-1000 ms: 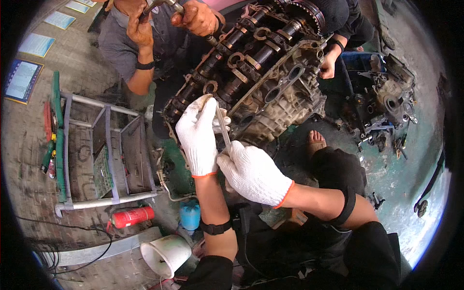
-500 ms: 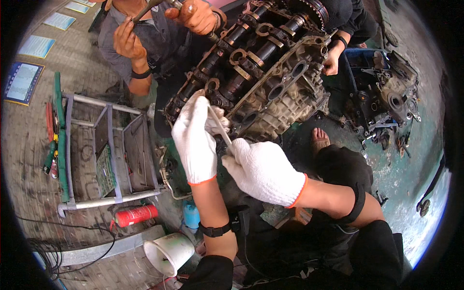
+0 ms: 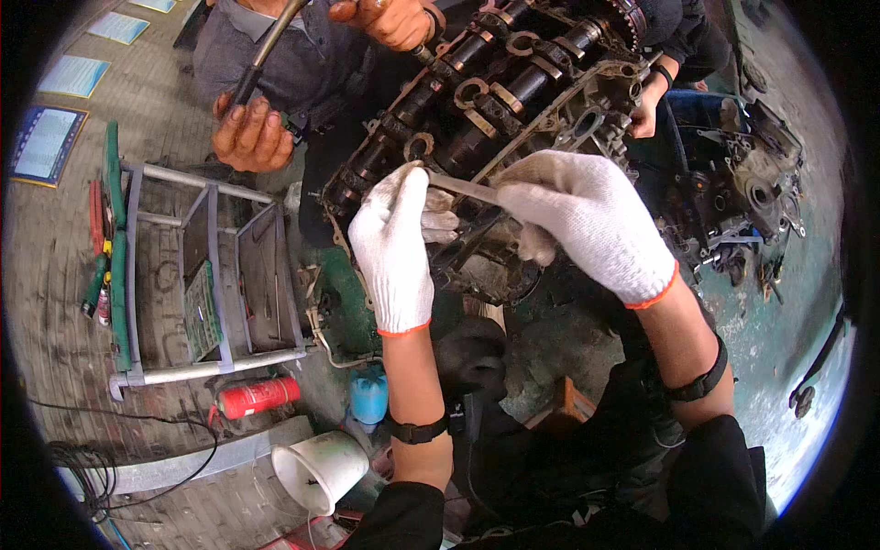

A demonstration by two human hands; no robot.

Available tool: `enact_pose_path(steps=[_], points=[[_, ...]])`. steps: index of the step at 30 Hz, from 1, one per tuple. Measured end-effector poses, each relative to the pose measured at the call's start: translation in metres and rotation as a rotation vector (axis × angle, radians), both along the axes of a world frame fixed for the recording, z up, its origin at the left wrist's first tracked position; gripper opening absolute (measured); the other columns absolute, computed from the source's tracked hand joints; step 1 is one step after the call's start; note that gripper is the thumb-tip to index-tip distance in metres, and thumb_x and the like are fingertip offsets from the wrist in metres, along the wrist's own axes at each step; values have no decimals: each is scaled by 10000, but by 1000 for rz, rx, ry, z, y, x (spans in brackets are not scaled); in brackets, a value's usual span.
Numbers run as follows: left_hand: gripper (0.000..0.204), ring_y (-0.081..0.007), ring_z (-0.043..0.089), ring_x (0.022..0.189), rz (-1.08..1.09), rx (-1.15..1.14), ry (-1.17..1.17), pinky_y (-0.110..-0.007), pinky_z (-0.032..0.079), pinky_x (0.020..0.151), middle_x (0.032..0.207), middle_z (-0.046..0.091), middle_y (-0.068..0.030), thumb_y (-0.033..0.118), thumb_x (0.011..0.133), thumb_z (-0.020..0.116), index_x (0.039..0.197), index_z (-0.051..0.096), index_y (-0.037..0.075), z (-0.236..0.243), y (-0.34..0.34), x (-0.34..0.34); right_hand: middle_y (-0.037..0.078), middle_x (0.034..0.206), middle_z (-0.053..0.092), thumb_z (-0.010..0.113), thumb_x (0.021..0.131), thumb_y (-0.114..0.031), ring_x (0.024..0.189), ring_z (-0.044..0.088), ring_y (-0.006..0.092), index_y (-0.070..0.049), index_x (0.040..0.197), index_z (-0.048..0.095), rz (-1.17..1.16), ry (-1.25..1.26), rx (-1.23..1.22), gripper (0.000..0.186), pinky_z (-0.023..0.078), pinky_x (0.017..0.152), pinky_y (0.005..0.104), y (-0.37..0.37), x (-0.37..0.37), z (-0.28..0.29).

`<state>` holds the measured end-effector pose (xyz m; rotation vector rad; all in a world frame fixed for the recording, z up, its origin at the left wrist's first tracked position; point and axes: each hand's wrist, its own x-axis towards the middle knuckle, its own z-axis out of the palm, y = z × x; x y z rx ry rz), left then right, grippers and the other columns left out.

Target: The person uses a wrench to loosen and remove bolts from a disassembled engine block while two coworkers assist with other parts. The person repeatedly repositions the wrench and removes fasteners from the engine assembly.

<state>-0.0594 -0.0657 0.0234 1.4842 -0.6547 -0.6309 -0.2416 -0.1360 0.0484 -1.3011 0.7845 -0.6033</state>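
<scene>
Both my hands wear white knitted gloves with orange cuffs. My left hand point(image 3: 394, 252) is closed at the near end of a greasy engine cylinder head point(image 3: 500, 115), its fingers around the far end of a slim metal wrench point(image 3: 466, 188). My right hand point(image 3: 591, 215) grips the wrench's other end, above the side of the engine. The wrench slants slightly down to the right between them, and its working end is hidden by my left fingers. Two dark camshafts run along the cylinder head under bearing caps, near several open round caps.
Across the engine, a person's hand point(image 3: 252, 133) holds a long-handled tool point(image 3: 266, 55); another person's hand point(image 3: 646, 105) rests by the engine's right side. A metal rack point(image 3: 220, 367), red fire extinguisher point(image 3: 258, 397), white bucket point(image 3: 321, 469) and blue container point(image 3: 368, 396) stand left. Engine parts point(image 3: 752, 183) lie right.
My right hand has swung up and right, turning the wrench from steep to nearly level. My left hand stays at the engine's near end. The other person's long-handled tool has tilted and shifted.
</scene>
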Motion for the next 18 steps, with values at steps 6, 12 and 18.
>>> enact_pose_path(steps=[6,12,18], points=[[281,-155,665,606,-19,70,53,-270,529,541,848,696,-69,204,955,679,1147,671,-1,1,-2,-2,78,701,674,649,941,-125,537,610,106,97,1066,665,-9,-6,73,255,486,507,231,-10,-6,0],[285,-147,671,642,-14,101,27,-267,535,550,883,694,-80,195,954,677,1147,670,-14,1,-2,-1,105,670,684,624,901,-186,594,667,165,63,896,679,353,134,155,255,527,572,300,-2,-3,-1],[291,-161,675,652,-29,67,-2,-257,536,569,881,698,-95,177,959,666,1160,659,-34,1,-4,0,142,593,620,559,916,-189,541,653,248,48,765,566,204,-59,148,281,505,530,377,31,14,-21]])
